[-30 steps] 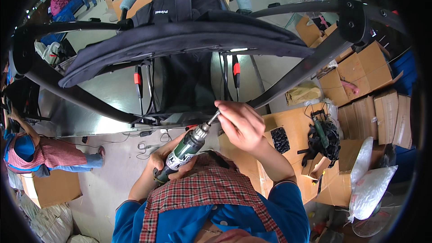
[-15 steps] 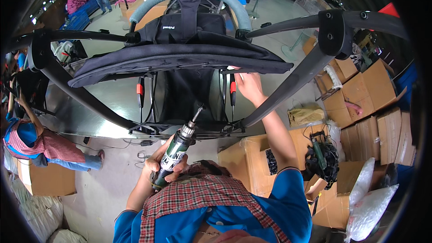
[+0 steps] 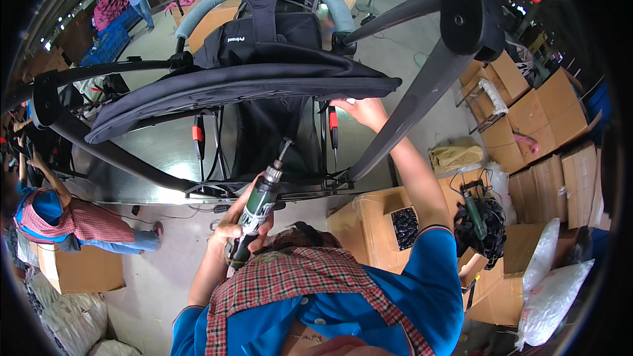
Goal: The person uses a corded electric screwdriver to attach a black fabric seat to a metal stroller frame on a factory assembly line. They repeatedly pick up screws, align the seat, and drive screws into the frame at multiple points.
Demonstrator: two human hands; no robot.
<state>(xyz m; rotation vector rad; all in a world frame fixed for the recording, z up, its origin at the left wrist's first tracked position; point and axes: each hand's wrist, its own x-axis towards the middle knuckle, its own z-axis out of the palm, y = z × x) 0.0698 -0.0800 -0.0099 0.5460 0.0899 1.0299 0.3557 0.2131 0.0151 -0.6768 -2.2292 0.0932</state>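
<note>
My left hand (image 3: 237, 225) is wrapped around a dark green, cylindrical electric screwdriver (image 3: 258, 207) with a silver chuck, held in front of my chest, its bit pointing up and away from me. My right hand (image 3: 366, 113) reaches past a thick black frame tube (image 3: 410, 109) to the edge of the curved black fabric canopy (image 3: 224, 89); its fingertips are partly hidden, so I cannot tell whether they grip anything.

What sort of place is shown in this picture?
Most likely a factory assembly floor: a stroller-like frame stands in front, the left hand holds a green power driver, and a co-worker nearby also wears a checked apron.
</note>
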